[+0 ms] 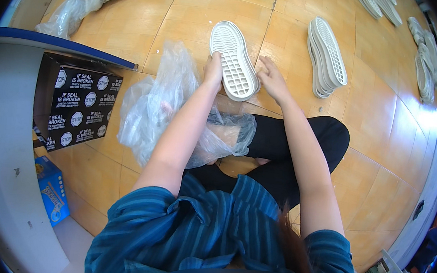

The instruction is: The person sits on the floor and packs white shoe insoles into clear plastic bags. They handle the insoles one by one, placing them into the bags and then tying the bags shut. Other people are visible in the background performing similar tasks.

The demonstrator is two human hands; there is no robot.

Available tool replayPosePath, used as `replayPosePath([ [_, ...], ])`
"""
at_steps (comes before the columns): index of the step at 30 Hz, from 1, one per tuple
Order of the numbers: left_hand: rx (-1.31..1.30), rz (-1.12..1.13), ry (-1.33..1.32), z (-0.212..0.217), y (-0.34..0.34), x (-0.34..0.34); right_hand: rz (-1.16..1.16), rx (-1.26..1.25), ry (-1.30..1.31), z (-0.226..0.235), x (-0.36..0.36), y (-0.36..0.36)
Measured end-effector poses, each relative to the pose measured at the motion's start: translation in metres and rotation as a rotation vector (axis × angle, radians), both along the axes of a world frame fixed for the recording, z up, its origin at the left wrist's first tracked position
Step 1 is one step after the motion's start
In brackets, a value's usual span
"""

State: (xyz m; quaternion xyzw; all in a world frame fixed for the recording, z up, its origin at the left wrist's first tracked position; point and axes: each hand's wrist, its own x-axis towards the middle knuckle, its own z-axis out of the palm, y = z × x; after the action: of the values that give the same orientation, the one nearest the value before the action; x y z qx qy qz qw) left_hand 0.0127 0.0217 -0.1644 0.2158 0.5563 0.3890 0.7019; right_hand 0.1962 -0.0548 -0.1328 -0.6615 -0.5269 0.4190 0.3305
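A white shoe sole [234, 66] with a gridded, hollow face lies in front of me, apparently with another one under it. My left hand [213, 73] grips its left edge, the thumb over the rim. Just off its right edge is my right hand [272, 82], empty, with the fingers apart. A clear plastic bag [155, 106] lies crumpled beside and under my left forearm and spreads over my leg. To the right, a stack of several white soles [327, 57] stands on the tiled floor [289, 16].
Wrapped soles [91, 0] lie at the far left. More soles [384, 4] sit at the far right, and others [426, 62] near the right wall. On my left are a black printed carton [81, 103], a blue box [53, 191] and a blue-edged panel [68, 45].
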Motion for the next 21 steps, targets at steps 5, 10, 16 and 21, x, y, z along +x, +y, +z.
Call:
replayPosePath([
  [5,0.050,-0.026,0.024,0.013,-0.009,-0.004,0.007,-0.387,0.246,-0.009,-0.007,0.008],
  [10,0.221,0.114,0.057,0.054,-0.016,-0.008,0.031,-0.494,0.260,-0.004,-0.018,-0.007],
  [16,0.387,0.102,-0.373,0.126,-0.043,-0.026,-0.122,0.025,0.184,0.056,-0.018,-0.021],
  [21,0.349,-0.011,-0.650,0.176,-0.083,-0.037,0.051,0.214,0.691,0.116,-0.040,-0.097],
])
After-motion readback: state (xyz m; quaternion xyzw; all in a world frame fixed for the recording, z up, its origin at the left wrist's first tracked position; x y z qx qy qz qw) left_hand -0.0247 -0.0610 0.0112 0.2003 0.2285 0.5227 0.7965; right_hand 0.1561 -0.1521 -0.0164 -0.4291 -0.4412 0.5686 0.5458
